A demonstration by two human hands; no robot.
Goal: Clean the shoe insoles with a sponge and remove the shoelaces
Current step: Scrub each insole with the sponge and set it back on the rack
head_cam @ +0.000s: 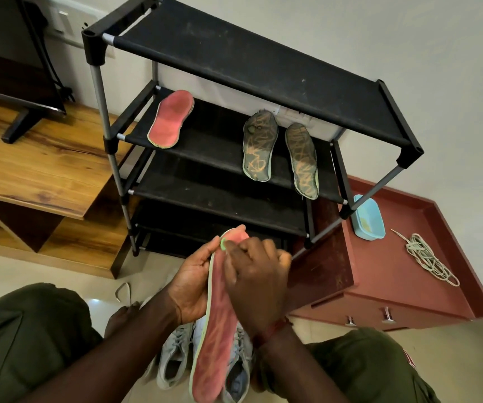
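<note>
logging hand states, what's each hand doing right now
Left hand: holding the pink insole by its edge.
Right hand: fingers curled, seemingly on a small green sponge against the insole.

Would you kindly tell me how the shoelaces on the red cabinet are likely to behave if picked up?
The shoelaces lie in loose, tangled loops, so they would probably droop and trail rather than lift as one. They look thin, so likely very light. Flat on the red cabinet, they should not roll.

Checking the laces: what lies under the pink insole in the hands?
Two grey shoes, with laces visible. The pink insole and the right hand cover much of the shoe on that side, so its front is hidden.
</note>
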